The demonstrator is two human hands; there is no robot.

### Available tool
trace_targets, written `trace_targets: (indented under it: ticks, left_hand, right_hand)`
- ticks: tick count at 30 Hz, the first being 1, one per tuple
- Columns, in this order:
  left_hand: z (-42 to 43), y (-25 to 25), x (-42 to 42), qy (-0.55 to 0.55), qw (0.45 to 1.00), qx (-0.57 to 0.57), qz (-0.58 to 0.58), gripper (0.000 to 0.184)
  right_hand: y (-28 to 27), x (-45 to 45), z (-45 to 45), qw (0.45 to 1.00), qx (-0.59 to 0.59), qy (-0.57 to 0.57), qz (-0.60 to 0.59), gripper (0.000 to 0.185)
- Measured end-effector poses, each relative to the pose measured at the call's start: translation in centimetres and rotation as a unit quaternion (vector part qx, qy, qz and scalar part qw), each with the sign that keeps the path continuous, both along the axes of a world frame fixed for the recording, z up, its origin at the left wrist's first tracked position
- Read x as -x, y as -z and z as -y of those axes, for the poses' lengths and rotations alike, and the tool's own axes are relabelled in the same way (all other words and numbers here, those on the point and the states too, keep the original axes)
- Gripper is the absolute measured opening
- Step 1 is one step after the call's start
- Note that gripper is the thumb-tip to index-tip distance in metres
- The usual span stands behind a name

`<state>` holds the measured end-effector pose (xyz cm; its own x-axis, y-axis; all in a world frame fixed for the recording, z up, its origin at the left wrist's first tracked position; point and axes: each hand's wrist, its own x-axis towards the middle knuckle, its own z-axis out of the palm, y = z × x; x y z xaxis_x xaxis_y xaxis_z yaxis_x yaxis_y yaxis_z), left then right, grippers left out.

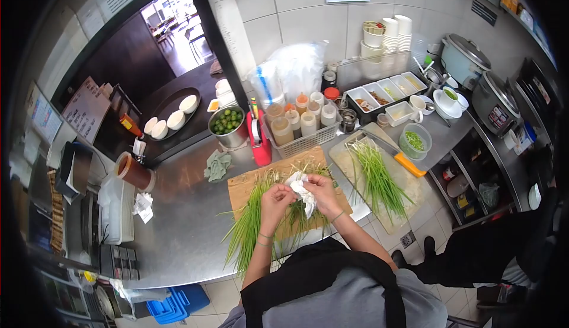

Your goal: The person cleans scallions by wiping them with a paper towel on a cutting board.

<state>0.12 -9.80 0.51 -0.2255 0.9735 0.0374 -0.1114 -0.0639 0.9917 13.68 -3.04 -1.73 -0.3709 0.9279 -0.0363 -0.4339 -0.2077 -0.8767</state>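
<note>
In the head view, my right hand (322, 194) is closed on a crumpled white paper towel (309, 204) that hangs down from the fingers. My left hand (278, 202) is pinched just beside it; whatever lies between those fingertips is too small to make out. Both hands are above a brown paper sheet (241, 187) on which long green scallions (249, 224) are spread, their roots toward the wall. To the right, another bunch of scallions (379, 180) lies on a white cutting board (409, 194). An orange-handled knife (410, 165) rests across that board's edge.
Behind the sheet stand a basket of sauce bottles (308, 141), a red tape dispenser (258, 141) and a pot of green limes (227, 123). A tub of chopped greens (415, 141) sits right. A grey cloth (217, 165) lies left. Another person's dark-clad legs (474, 251) are at right.
</note>
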Motion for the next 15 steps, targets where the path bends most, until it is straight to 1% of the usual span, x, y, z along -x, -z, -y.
trace_targets:
  ticks: [3,4,7,8,10,13,15]
  left_hand:
    - [0.2,0.0,-0.4,0.004,1.000,0.003,-0.003,0.006]
    - [0.2,0.2,-0.2,0.004,1.000,0.004,-0.011,0.006]
    - [0.4,0.6,0.2,0.008,0.999,0.008,-0.037,0.006]
    - [0.6,0.8,0.3,0.009,0.999,0.011,-0.046,0.006]
    - [1.1,0.6,0.4,0.010,0.999,0.024,-0.024,0.007]
    - [2.0,0.5,0.6,0.015,0.999,0.033,0.002,0.008]
    - [2.6,0.3,0.7,0.016,0.999,0.039,0.012,0.008]
  right_hand:
    - [0.6,0.1,0.0,0.997,-0.051,0.032,0.038,0.002]
    - [-0.2,0.1,0.3,0.992,-0.082,0.047,0.078,0.003]
    - [0.7,0.0,-0.2,0.970,-0.169,0.067,0.160,0.003]
    - [0.6,-0.2,-0.2,0.974,-0.154,0.059,0.155,0.002]
    - [0.1,-0.6,-0.5,0.981,-0.124,0.040,0.146,0.002]
    - [-0.5,-0.6,-1.1,0.997,-0.048,0.035,0.057,0.005]
    - [-0.9,-0.9,-1.9,0.997,-0.041,0.046,0.051,0.005]
